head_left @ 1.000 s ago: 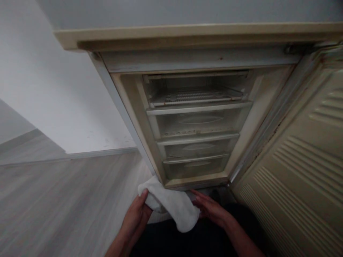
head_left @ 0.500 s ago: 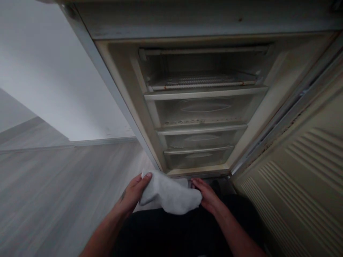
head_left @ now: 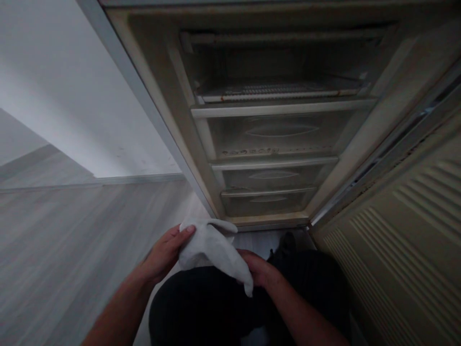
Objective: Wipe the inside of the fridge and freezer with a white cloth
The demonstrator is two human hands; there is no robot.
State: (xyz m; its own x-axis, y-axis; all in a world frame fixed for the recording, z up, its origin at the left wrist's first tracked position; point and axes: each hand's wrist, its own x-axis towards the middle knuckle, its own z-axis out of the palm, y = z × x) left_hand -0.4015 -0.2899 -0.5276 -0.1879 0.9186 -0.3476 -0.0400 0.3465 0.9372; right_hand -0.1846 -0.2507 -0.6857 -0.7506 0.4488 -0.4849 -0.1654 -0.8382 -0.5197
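A white cloth [head_left: 216, 250] hangs in loose folds between my hands, just above my dark-clothed knee. My left hand [head_left: 167, 250] pinches its left side, thumb on top and fingers underneath. At the cloth's right side is my right hand [head_left: 254, 266]; its fingers go behind the fabric and are mostly hidden, closed against it. Directly in front of me stands an open freezer [head_left: 173, 125]. Its upper compartment shows a wire shelf [head_left: 281, 92], and several clear-fronted drawers, such as the top drawer [head_left: 281, 132], are shut below it.
The freezer's open door [head_left: 406, 240] with its ribbed inner panel fills the right side. A white wall [head_left: 90, 96] stands to the left over a grey wood-look floor [head_left: 82, 230]. My dark shoe [head_left: 287, 242] is by the freezer's base.
My right hand has moved left and behind the cloth, bunching it closer to my left hand. My view has tipped down and nearer to the freezer, and my knee has come up into view.
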